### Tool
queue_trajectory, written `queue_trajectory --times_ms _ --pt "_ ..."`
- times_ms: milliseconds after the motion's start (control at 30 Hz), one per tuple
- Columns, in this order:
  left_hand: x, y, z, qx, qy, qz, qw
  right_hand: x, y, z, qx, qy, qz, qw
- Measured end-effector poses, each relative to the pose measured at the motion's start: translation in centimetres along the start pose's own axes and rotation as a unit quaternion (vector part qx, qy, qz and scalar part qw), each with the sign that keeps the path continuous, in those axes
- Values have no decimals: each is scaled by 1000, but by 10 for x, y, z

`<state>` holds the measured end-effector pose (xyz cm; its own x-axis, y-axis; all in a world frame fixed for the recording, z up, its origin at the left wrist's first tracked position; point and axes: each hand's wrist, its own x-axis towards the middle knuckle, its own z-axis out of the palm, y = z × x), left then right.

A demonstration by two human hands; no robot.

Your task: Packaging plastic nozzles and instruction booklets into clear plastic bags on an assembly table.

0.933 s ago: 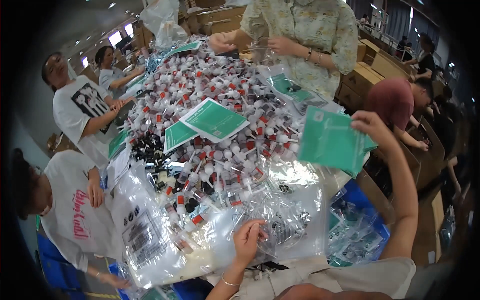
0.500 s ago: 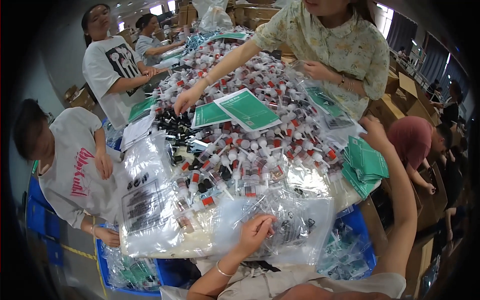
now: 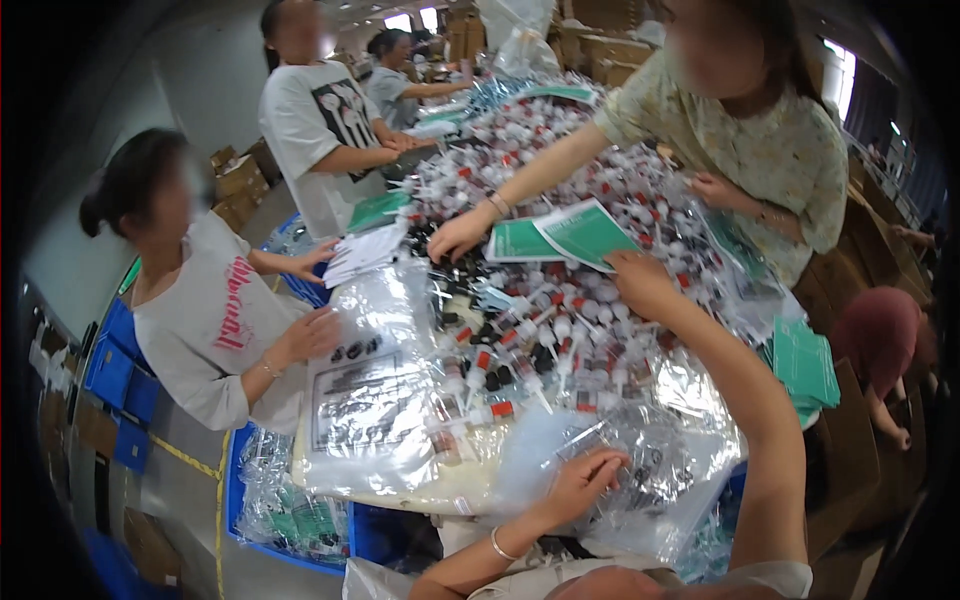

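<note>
My left hand [image 3: 588, 484], fingers curled and pinched together, is closed on a clear plastic bag [image 3: 655, 470] at the table's near edge. With my right arm reaching across the pile, my right hand [image 3: 643, 287] grips the near right corner of a green-and-white printed card [image 3: 585, 236]. A second green card [image 3: 522, 241] lies partly beneath it. Around and under the cards spreads a heap of small clear bottles with white nozzle tips and red bands [image 3: 560, 330]. Small black caps [image 3: 455, 285] lie left of the cards, near the reaching hand of a co-worker [image 3: 458, 238].
Flat clear bags [image 3: 372, 400] cover the table's left side. A stack of green cards [image 3: 803, 368] sits at the right edge. Below the table stands a blue bin [image 3: 240, 490] of filled bags. Co-workers stand left and across; cardboard boxes [image 3: 830, 440] are at right.
My right hand has moved from beside the right-hand card stack to the card on the heap. My left hand stays at the bag. The view has turned left; the left co-worker's hands have risen.
</note>
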<state>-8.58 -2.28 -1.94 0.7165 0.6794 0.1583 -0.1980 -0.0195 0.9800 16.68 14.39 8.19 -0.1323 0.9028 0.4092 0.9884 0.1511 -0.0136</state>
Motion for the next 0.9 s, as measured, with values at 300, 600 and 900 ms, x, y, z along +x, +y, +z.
queue_trajectory --times_ms 300,600,900 --pt "-4 1 -26 -248 -49 -1 967 -103 -87 -79 116 47 -182 975" --pt "2 18 -13 -239 221 -75 942 -218 -107 -83 170 -16 -78 982" --pt "-4 49 4 28 120 39 992 -251 -83 -65 866 10 267 423"
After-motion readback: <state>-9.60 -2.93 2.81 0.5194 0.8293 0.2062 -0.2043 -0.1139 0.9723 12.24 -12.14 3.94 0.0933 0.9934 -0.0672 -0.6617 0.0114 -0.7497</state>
